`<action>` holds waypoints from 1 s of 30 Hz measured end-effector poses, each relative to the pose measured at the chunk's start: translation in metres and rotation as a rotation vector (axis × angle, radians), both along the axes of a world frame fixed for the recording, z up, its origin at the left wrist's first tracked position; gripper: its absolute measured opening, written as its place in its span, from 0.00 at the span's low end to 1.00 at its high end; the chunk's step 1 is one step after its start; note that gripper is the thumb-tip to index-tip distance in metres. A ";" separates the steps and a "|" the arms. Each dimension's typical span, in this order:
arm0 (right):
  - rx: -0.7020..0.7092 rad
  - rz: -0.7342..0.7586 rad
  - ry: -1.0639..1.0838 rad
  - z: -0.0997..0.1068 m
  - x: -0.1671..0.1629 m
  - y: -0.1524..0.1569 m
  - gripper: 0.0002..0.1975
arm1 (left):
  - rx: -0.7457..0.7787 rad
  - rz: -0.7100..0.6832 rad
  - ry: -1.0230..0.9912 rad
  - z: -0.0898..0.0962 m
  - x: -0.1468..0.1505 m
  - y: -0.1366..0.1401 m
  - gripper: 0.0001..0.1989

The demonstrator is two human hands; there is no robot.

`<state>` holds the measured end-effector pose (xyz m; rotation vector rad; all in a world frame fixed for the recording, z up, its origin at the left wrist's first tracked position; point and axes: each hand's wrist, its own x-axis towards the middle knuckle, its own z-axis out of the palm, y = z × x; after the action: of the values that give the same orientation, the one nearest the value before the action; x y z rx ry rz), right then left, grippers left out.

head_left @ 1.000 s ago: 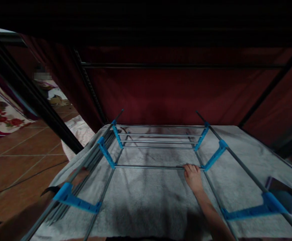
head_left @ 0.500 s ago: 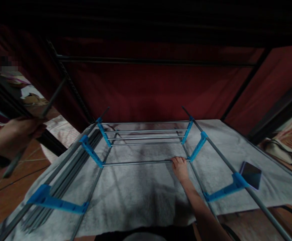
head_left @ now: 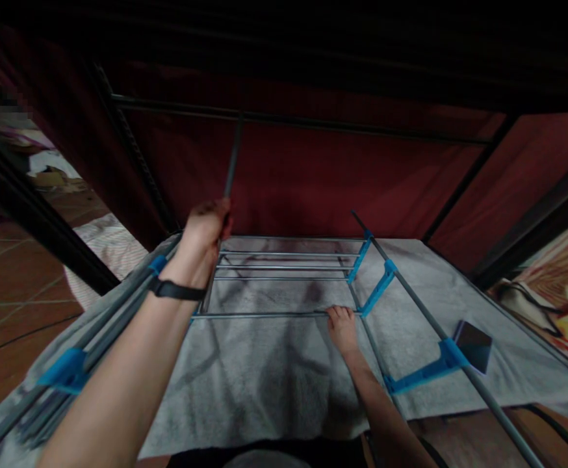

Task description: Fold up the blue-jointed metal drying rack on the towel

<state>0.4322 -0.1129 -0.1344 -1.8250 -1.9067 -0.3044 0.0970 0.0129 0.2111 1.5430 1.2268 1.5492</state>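
Observation:
My left hand (head_left: pixel 208 224) is closed round a loose grey metal tube (head_left: pixel 235 153) and holds it up, tilted, over the left part of a rack frame. My right hand (head_left: pixel 341 328) has its fingers curled over a thin metal crossbar (head_left: pixel 264 316), close to its right end. That bar runs between blue plastic brackets; the right one (head_left: pixel 379 290) shows, while my left forearm hides most of the left one. Another blue bracket (head_left: pixel 427 372) joins the near right side tubes. Several thin bars span the far end of the frame.
The rack lies on a grey cloth (head_left: pixel 264 390). More loose tubes (head_left: pixel 45 413) rest on the left, partly behind my forearm. A phone (head_left: pixel 474 346) lies on the right. Dark posts (head_left: pixel 45 214) and a red curtain (head_left: pixel 303 175) surround the surface.
My left hand has brought the tube from the far left, inward to the right over the frame. My right hand stays on the crossbar. The view has shifted slightly.

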 end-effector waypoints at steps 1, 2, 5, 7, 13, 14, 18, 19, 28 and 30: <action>-0.007 -0.003 -0.003 0.000 0.000 0.000 0.17 | -0.040 -0.002 -0.022 -0.021 0.006 -0.014 0.16; -0.015 -0.005 -0.004 0.000 0.000 0.000 0.17 | -0.084 -0.004 -0.049 -0.041 0.010 -0.028 0.19; -0.029 -0.004 0.002 0.000 0.001 0.000 0.17 | -0.248 0.010 -0.090 -0.100 0.004 -0.066 0.24; -0.028 -0.001 0.008 -0.001 0.002 -0.001 0.18 | -0.234 0.033 0.023 -0.134 -0.007 -0.085 0.24; -0.014 0.023 0.023 -0.006 0.006 -0.001 0.17 | -0.238 0.072 0.471 -0.205 -0.028 -0.122 0.20; -0.014 0.027 0.026 -0.006 0.006 -0.001 0.17 | -0.232 0.069 0.544 -0.213 -0.029 -0.127 0.20; -0.024 0.049 0.051 -0.004 0.008 -0.002 0.18 | -0.069 0.008 0.787 -0.238 -0.032 -0.139 0.18; -0.024 0.052 0.059 -0.003 0.008 -0.002 0.18 | -0.033 -0.003 0.827 -0.243 -0.034 -0.141 0.18; 0.056 0.048 0.135 -0.011 0.010 -0.001 0.18 | 0.098 -0.108 1.121 -0.283 -0.047 -0.145 0.19; 0.105 0.061 0.208 -0.013 0.011 -0.003 0.19 | 0.151 -0.159 1.146 -0.292 -0.045 -0.143 0.19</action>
<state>0.4433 -0.1161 -0.1473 -1.6587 -1.7652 -0.1826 0.0521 -0.1304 -0.0812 2.6915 1.4688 0.5721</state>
